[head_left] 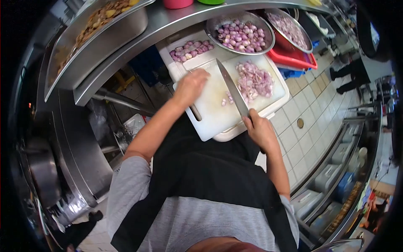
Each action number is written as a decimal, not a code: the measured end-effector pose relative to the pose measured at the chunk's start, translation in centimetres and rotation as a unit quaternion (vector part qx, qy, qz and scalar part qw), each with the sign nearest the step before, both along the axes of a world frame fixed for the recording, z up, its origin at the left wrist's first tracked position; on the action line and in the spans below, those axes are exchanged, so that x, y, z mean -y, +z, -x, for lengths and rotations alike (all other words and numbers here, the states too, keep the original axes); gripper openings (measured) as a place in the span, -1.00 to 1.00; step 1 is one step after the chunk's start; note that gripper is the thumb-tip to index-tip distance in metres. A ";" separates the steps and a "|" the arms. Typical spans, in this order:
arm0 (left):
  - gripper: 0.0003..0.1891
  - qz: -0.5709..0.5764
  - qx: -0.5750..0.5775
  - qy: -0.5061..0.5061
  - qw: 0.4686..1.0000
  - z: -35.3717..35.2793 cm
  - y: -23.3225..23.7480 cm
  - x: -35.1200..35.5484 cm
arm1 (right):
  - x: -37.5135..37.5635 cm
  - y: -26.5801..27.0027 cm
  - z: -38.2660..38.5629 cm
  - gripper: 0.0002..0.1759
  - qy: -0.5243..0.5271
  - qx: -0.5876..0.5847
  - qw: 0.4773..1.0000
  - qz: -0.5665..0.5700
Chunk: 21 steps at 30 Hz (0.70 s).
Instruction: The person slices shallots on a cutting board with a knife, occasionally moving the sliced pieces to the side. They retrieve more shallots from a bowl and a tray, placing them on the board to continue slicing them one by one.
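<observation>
My right hand (259, 129) grips the handle of a large knife (233, 89), whose blade lies across the white cutting board (214, 119), pointing away from me. To the blade's right is a pile of sliced shallots (255, 80), with a few small pieces on its left. My left hand (192, 87) is at the board's left edge with its fingers curled; what they hold, if anything, is hidden. Just beyond it, whole peeled shallots (191, 51) lie in a white tray. A metal colander (208, 28) of whole shallots stands behind the board.
A second bowl (310, 47) of shallots sits over a red basket (289, 60) at the back right. A steel shelf (168, 23) with a deep metal pan (105, 44) runs along the back left. A person's dark-clad legs (357, 75) show at the far right.
</observation>
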State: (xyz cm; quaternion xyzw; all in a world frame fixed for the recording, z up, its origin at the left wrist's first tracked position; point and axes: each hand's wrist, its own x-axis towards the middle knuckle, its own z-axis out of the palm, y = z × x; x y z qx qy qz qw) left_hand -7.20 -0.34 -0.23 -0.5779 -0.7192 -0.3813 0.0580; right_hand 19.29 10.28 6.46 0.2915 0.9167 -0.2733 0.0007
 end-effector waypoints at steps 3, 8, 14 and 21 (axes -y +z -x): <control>-0.79 0.023 -0.033 0.126 0.991 4.4 1.2 -0.7 | 0.9 0.6 -1.5 -0.71 0.034 0.012 0.999 -0.006; -0.77 0.125 -0.076 0.137 0.980 8.0 0.6 -1.6 | 1.9 -0.1 -2.2 -0.69 0.109 0.024 0.993 0.040; -0.76 0.023 0.010 0.093 0.995 4.1 2.5 -1.4 | -2.3 -1.5 -2.3 -0.68 0.010 0.028 0.999 0.029; -0.75 0.097 0.131 -0.097 0.982 -6.3 1.6 0.9 | 0.5 0.0 -1.6 -0.69 -0.012 0.037 0.998 -0.051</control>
